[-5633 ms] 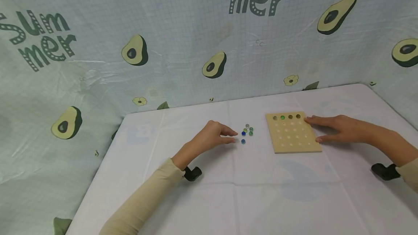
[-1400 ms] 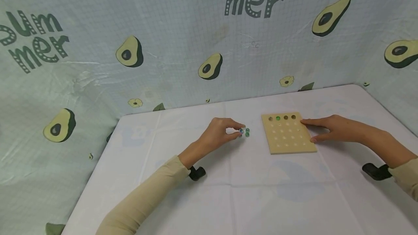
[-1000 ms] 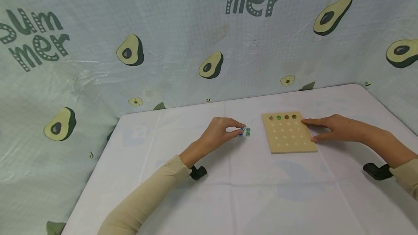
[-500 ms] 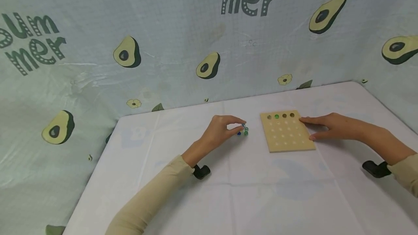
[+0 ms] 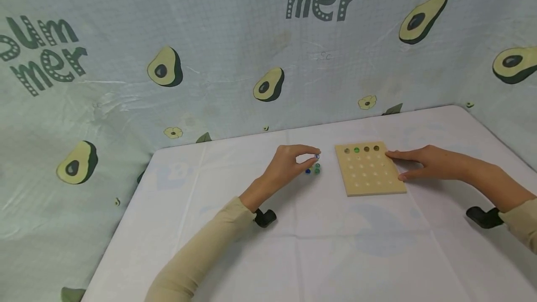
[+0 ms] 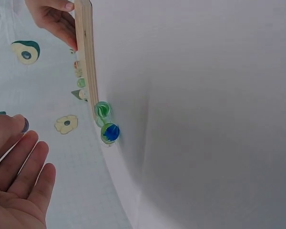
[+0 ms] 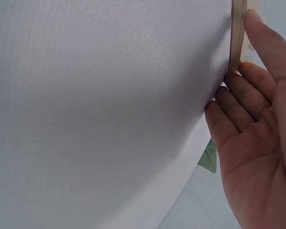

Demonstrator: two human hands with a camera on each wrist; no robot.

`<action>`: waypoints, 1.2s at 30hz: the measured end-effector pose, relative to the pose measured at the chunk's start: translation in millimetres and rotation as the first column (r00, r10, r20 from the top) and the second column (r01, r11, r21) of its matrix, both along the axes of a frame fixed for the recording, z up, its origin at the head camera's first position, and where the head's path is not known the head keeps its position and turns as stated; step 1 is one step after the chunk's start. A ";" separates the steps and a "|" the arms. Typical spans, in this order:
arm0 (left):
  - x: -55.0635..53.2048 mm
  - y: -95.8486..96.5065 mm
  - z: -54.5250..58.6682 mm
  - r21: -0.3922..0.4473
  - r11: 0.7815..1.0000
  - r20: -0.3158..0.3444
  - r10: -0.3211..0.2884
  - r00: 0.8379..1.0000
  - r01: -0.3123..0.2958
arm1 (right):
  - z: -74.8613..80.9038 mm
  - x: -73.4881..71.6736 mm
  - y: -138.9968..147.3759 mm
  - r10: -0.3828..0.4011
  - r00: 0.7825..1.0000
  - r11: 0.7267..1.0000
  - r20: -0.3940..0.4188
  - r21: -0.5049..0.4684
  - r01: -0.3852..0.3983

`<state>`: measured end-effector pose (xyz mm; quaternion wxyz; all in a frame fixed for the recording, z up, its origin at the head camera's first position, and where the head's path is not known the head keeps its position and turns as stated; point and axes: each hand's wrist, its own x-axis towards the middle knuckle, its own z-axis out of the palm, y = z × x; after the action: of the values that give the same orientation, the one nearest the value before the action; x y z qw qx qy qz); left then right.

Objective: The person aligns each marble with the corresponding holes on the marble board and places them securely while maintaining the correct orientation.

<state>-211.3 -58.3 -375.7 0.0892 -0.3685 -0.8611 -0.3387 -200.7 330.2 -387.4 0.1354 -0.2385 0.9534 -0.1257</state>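
Observation:
My left hand (image 5: 283,164) pinches a bluish glass marble (image 5: 317,156) between thumb and index finger, raised above the tabletop. In the left wrist view only a bit of this marble (image 6: 25,125) shows past the thumb; the other fingers extend loosely. Below the hand lie a blue marble (image 5: 308,171) and green marbles (image 5: 317,166), close together. To their right is a square wooden board (image 5: 371,174) with rows of round hollows; marbles fill the far row, one of them green (image 5: 356,150). My right hand (image 5: 434,162) rests against the board's right edge with thumb and fingertips.
A white cloth (image 5: 327,246) covers the table. Behind it and at the left hangs a pale sheet (image 5: 226,50) printed with avocados and lettering. A black wrist camera (image 5: 265,218) sits on the left wrist, another camera (image 5: 484,217) on the right.
My left hand reached into the marble group, took a bluish marble and lifted it, moving slightly right and away from me. The right hand stays at the board's edge.

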 end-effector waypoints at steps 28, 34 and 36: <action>-7.7 32.7 -4.0 -0.015 0.998 0.073 0.061 0.995 -0.060 | 1.1 2.6 -0.8 0.011 1.000 1.000 0.005 -0.001 -0.011; -9.1 33.8 -8.2 -0.019 0.997 0.121 0.082 0.989 -0.081 | 1.2 1.7 -2.8 0.009 1.000 1.000 0.003 0.003 -0.009; -10.1 34.4 -9.1 -0.010 0.996 0.130 0.085 0.988 -0.085 | 2.3 1.5 -2.3 0.014 1.000 1.000 -0.002 0.011 -0.013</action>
<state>-221.4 -23.8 -384.8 0.0463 -0.3088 -0.8807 -0.3562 -199.2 327.9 -385.1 0.1364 -0.2444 0.9526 -0.1194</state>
